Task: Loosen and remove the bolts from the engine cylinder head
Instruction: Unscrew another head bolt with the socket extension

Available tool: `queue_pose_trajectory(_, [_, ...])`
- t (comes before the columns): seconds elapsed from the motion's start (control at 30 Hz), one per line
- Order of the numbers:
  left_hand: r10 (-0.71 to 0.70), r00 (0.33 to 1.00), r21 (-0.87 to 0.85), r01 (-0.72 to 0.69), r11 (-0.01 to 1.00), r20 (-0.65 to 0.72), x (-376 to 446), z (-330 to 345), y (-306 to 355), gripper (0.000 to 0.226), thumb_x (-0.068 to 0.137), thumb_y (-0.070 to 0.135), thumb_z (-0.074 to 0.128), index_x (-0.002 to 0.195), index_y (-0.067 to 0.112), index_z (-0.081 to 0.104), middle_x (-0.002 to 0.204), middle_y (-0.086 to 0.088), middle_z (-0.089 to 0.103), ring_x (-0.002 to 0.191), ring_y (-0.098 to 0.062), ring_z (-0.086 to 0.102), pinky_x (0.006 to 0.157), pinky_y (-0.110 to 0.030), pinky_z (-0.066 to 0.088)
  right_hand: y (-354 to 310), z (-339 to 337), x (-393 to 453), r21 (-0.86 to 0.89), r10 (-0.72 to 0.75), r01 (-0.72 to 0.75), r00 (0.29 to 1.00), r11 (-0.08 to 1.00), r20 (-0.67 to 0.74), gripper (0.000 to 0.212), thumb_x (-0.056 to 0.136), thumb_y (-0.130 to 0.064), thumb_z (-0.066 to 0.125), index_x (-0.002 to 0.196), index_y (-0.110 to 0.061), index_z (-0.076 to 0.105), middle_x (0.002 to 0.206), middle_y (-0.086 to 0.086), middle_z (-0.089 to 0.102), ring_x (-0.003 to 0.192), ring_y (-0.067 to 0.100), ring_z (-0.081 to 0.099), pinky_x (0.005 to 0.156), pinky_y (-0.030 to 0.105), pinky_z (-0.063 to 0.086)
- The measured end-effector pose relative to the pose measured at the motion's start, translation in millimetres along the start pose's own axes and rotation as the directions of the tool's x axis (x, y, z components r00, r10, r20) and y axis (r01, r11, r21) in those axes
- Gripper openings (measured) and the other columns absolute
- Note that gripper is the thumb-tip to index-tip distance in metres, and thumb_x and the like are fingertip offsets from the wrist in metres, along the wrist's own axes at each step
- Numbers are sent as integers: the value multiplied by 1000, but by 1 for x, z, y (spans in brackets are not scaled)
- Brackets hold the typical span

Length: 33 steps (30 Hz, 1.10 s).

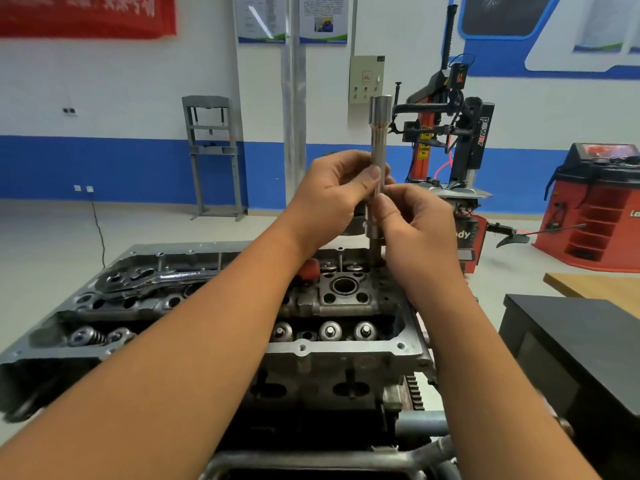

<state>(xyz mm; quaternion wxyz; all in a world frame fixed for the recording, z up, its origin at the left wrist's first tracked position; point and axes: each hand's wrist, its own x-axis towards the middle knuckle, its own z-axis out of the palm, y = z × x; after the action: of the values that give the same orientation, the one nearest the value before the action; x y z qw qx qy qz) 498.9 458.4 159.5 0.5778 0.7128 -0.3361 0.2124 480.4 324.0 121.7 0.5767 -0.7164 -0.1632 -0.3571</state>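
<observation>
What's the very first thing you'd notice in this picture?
Two bare arms reach in, and the left hand and right hand pinch a tall shiny metal socket extension standing upright at mid-frame. Below it lies the open, greasy engine cylinder head, valve springs showing. Behind, on the right, stands a red and black tyre machine.

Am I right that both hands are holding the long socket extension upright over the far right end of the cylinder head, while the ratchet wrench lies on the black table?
Not quite: the head view shows the ratchet wrench lying on the cylinder head, not the black table. Both the left hand and right hand do hold the socket extension upright there.
</observation>
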Motion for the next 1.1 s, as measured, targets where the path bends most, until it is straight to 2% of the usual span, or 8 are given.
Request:
queue_pose_trajectory(0.1, [15, 995, 35, -12, 999, -103, 0, 2, -1, 14, 97, 8, 72, 106, -3, 70, 99, -20, 75, 92, -26, 75, 87, -30, 62, -2, -2, 0, 84, 28, -29, 1000, 996, 13, 15, 101, -16, 65, 91, -25, 71, 75, -5, 73, 68, 9, 69, 59, 25, 58])
queue_pose_trajectory(0.2, [30, 986, 49, -23, 999, -165, 0, 6, -2, 20, 93, 15, 79, 102, -1, 73, 90, -13, 76, 83, -20, 74, 77, -25, 61, -1, -3, -1, 53, 46, -44, 999, 998, -21, 13, 88, -31, 82, 85, -23, 72, 77, -4, 75, 73, 13, 74, 68, 33, 62])
queue_pose_trajectory(0.43, [-23, 999, -89, 25, 996, 23, 3, 11, -1, 23, 110, 8, 48, 117, -5, 66, 106, -18, 72, 88, -6, 71, 73, -16, 54, -2, -3, -2, 151, 39, -45, 998, 987, 41, 18, 101, -15, 67, 93, -28, 76, 90, 13, 77, 89, 39, 71, 77, 57, 59])
queue_pose_trajectory(0.63, [37, 983, -5, -39, 999, -179, 1, 6, -4, 8, 88, 13, 82, 92, 10, 76, 88, -7, 77, 84, -17, 73, 82, -28, 61, 1, -4, -3, 113, 55, -45, 995, 993, -81, 19, 87, -31, 85, 82, -20, 71, 72, -4, 74, 68, 19, 72, 66, 45, 63])
queue_pose_trajectory(0.7, [3, 989, -51, -11, 999, -148, 1, 5, -5, 8, 93, 14, 77, 98, 8, 77, 97, -10, 78, 90, -22, 75, 85, -31, 62, 2, -3, -3, 107, 42, -31, 995, 994, -96, 17, 88, -29, 84, 81, -22, 71, 72, -6, 73, 67, 17, 72, 67, 47, 63])
queue_pose_trajectory(0.87, [-74, 997, -160, 74, 984, 7, 0, 4, -3, 28, 111, 13, 47, 113, -2, 71, 102, -7, 75, 79, 1, 69, 63, -9, 50, 3, -1, 0, 80, 19, -14, 998, 997, -58, 17, 97, -13, 72, 87, -27, 71, 88, -7, 76, 77, 9, 72, 71, 30, 62])
queue_pose_trajectory(0.97, [-41, 998, -105, 35, 994, -52, -1, 5, -4, 13, 104, 13, 61, 102, 5, 72, 94, -5, 75, 77, 1, 70, 65, -11, 51, 1, -3, 1, 180, 41, -35, 999, 983, -27, 20, 100, -5, 65, 93, -22, 74, 96, 2, 78, 81, 11, 74, 72, 26, 61])
queue_pose_trajectory(1.1, [-25, 997, -108, 17, 994, -77, -1, 4, -6, 10, 95, 16, 75, 94, 7, 71, 85, -9, 75, 77, -12, 72, 74, -24, 57, 1, -5, -1, 183, 43, -43, 999, 982, 1, 10, 89, -22, 82, 86, -24, 73, 82, -3, 76, 77, 20, 73, 71, 33, 62])
